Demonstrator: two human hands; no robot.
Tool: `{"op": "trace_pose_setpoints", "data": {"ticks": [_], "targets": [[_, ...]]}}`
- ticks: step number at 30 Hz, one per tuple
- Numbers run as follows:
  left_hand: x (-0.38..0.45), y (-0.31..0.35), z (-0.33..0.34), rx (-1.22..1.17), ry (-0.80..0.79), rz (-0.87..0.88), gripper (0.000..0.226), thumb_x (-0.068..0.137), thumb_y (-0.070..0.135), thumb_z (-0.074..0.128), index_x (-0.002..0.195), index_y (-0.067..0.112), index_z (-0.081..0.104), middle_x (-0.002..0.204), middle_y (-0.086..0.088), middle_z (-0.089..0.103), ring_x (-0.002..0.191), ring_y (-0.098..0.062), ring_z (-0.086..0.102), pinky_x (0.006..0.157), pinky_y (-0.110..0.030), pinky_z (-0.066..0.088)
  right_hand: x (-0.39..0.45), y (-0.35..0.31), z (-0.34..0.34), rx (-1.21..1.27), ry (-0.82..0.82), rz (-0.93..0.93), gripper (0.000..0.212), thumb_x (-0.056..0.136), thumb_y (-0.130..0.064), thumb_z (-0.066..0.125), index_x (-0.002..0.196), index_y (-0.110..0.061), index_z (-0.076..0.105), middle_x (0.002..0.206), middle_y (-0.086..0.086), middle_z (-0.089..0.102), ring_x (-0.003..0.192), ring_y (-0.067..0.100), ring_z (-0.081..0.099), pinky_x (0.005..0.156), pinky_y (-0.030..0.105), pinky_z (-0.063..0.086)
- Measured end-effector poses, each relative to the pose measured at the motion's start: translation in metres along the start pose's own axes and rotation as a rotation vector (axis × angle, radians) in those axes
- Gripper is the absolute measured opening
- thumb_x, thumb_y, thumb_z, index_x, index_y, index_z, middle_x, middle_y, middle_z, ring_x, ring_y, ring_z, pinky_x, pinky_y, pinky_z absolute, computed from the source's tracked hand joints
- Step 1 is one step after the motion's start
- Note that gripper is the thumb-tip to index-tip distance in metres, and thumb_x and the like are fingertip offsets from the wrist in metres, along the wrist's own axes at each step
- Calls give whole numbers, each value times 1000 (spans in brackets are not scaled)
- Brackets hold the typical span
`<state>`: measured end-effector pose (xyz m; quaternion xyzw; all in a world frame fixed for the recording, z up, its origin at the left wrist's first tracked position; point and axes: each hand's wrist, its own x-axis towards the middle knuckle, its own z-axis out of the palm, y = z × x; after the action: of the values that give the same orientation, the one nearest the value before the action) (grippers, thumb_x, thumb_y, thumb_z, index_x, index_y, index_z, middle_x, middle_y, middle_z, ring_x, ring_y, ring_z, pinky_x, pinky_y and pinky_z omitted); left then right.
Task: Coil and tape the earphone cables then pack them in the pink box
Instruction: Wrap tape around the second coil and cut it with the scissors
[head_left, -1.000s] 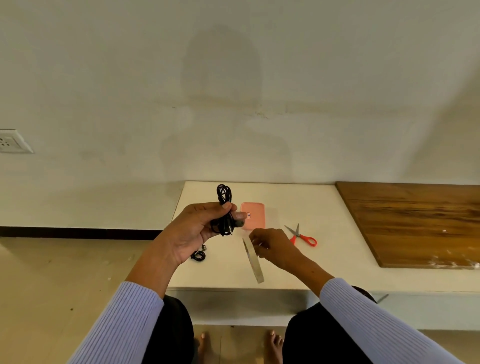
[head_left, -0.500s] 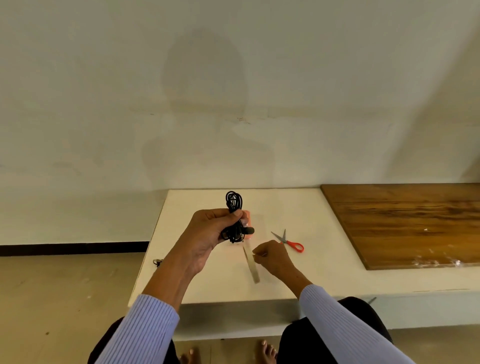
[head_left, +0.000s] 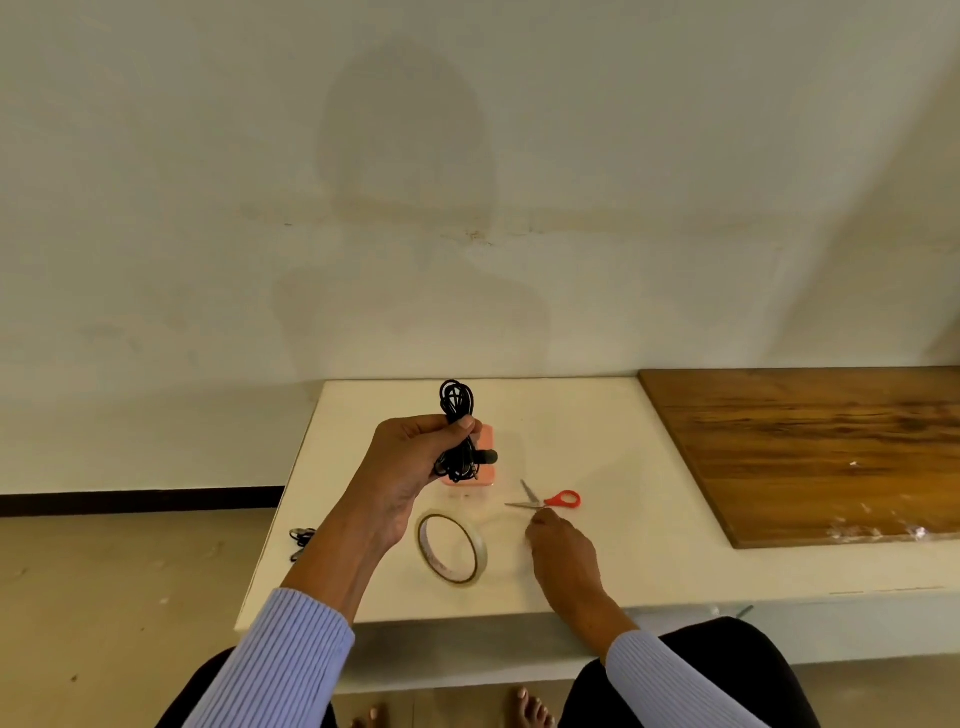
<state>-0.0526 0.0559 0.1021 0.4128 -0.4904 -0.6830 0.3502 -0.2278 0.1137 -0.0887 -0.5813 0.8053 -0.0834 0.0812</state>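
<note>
Head view: a coiled black earphone cable (head_left: 456, 431) sits clenched in the left grip (head_left: 415, 457), raised above the tabletop (head_left: 623, 561) in front of the pink box (head_left: 485, 470). The tape roll (head_left: 451, 550), held by the right grip (head_left: 558, 545) half a second ago, now lies below the left one; the right, released, reaches for the scissors (head_left: 545, 501), suggesting a cut comes next. Another cable (head_left: 301, 540) hangs at the tabletop's left edge.

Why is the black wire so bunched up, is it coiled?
Coiled. The earphone cable sits in tight loops gripped by the left hand, loops sticking out above the fingers.
</note>
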Motion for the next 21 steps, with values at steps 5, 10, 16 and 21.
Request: {"op": "trace_pose_setpoints", "data": {"ticks": [5, 10, 16, 21], "targets": [[0, -3, -7, 6, 35, -16, 13, 86, 12, 63, 86, 2, 72, 97, -16, 72, 79, -25, 73, 84, -28, 53, -1, 1, -8, 24, 103, 74, 38, 97, -29, 47, 133, -18, 47, 145, 2, 36, 122, 17, 49, 86, 26, 52], [1, -6, -6, 16, 37, -20, 13, 88, 11, 63, 87, 2, 72, 96, -15, 72, 78, -26, 73, 78, -25, 53, 1, 3, -10, 46, -3, 141, 31, 97, -26, 47, 126, -14, 51, 131, 6, 44, 111, 16, 50, 85, 24, 51], [5, -8, 1, 12, 29, -11, 14, 89, 12, 61, 89, 1, 71, 92, -11, 71, 82, -27, 73, 86, -30, 53, -1, -2, -15, -12, -26, 187, 27, 97, -16, 48, 123, -11, 50, 120, 7, 49, 96, 15, 55, 76, 21, 47], [8, -8, 2, 18, 50, -22, 12, 89, 12, 62, 87, 4, 71, 94, -11, 72, 80, -24, 73, 92, -35, 51, -6, -13, -21, -239, -99, 210, 25, 95, -10, 49, 119, -13, 54, 113, 4, 58, 102, 18, 54, 71, 24, 42]]}}
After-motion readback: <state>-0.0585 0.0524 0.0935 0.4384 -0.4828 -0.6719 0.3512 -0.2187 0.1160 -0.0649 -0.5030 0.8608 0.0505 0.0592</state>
